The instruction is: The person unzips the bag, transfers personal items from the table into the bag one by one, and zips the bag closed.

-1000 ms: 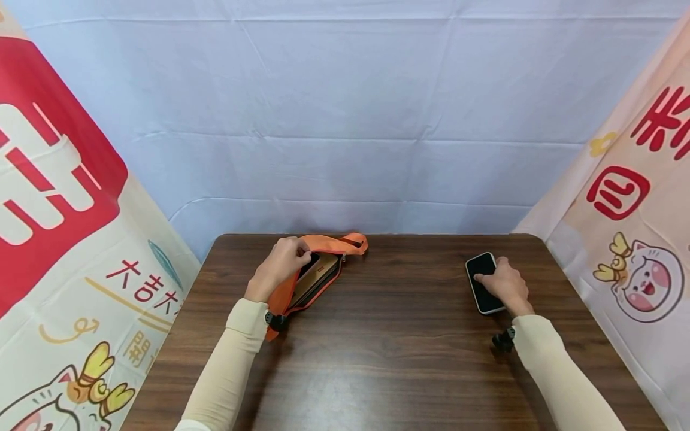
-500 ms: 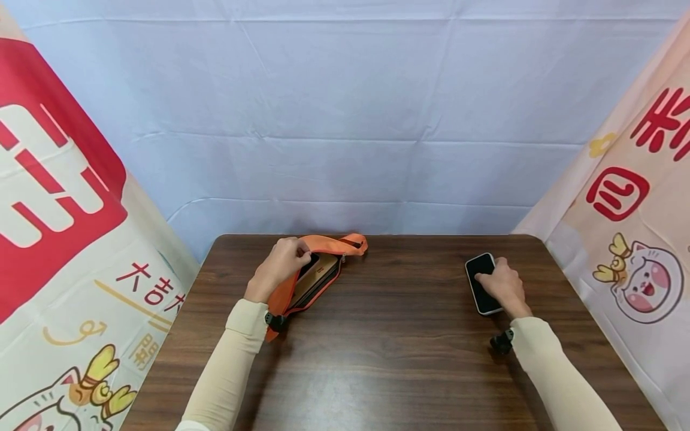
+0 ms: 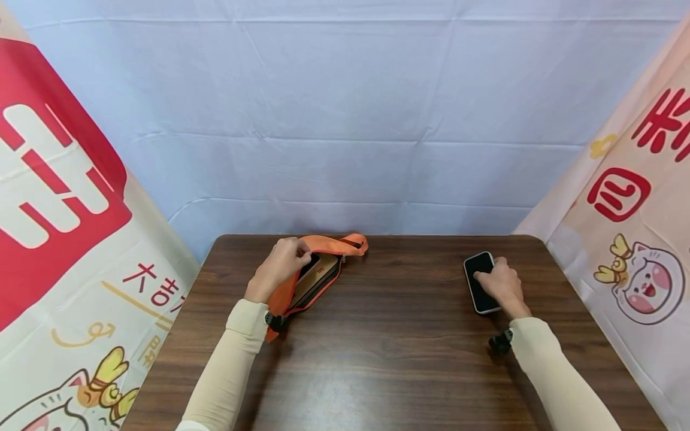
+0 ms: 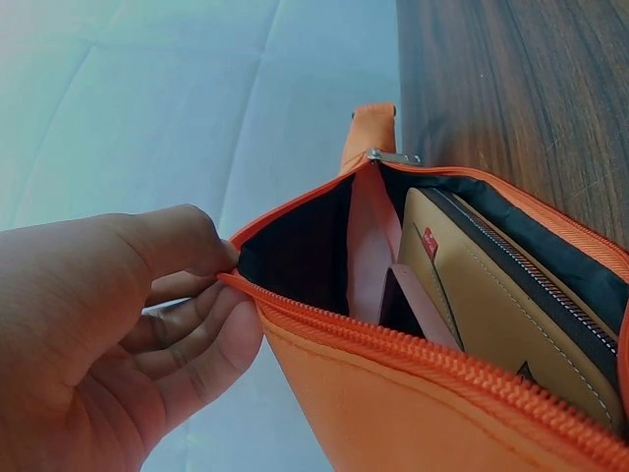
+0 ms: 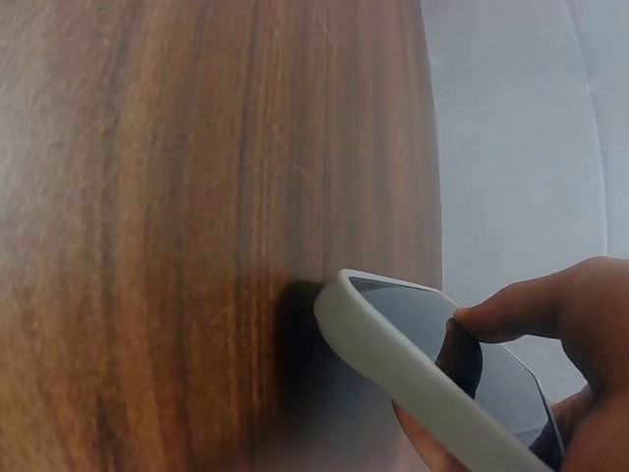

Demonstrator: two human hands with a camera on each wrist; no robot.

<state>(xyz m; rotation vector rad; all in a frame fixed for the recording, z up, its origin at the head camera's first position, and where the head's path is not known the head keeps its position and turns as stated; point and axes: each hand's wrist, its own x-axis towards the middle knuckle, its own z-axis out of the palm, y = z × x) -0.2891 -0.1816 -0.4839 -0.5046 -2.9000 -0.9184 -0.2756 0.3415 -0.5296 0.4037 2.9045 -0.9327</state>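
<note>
The head view looks down and forward from above the near edge of the dark wooden desk, taking in its whole top. The left wrist view sits very close at the far left edge, facing into the open orange fabric pouch. The right wrist view, equally close, skims the desk's far right part past the black phone in a pale case; the head view shares both things.

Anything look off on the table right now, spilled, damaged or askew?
Nothing stands out. The left hand holds the orange pouch open, a tan wallet sitting tidily inside. The right hand grips the phone, its near end tilted off the table.
</note>
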